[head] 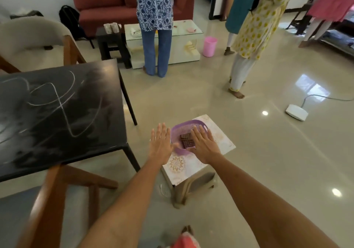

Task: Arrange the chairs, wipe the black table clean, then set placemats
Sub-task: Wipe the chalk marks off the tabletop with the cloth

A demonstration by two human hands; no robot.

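You reached both hands, left hand (160, 142) and right hand (203, 146), fingers spread wide and empty, over the purple basket (177, 131); the chalk-marked worktop (57, 104) likely awaited wiping, so gripping the folded cloth (186, 141) seemingly came next.

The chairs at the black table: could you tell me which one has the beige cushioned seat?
The far chair beyond the black table; the near chair beside the left forearm has a grey seat.
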